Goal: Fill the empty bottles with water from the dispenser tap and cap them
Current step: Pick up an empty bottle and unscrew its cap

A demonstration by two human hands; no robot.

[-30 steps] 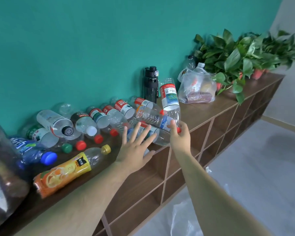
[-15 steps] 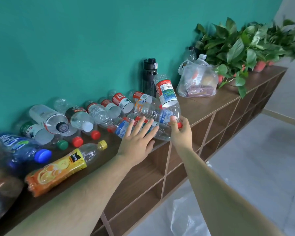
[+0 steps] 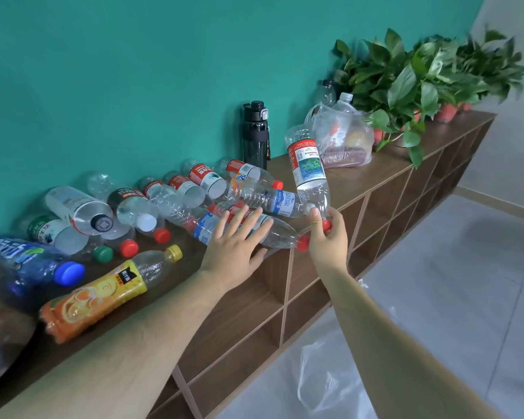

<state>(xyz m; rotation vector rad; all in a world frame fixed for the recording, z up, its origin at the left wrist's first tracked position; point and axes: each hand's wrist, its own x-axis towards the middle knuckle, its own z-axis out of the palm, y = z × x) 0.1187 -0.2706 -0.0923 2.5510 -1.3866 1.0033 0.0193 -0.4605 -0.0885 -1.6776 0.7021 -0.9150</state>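
Red-capped bottle upside-down, R grip pinching neck; L grip spread flat on lying bottles.

Teal wall, wood cubby shelf w/ plants, grey tile floor.

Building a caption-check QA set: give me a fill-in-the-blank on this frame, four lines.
1. The right hand holds a bottle by its ___ cap end.
2. That bottle's cap end points ___.
3. The orange juice bottle has a ___ cap.
4. The black flask stands ___ at the wall.
Missing words: red; down; yellow; upright.
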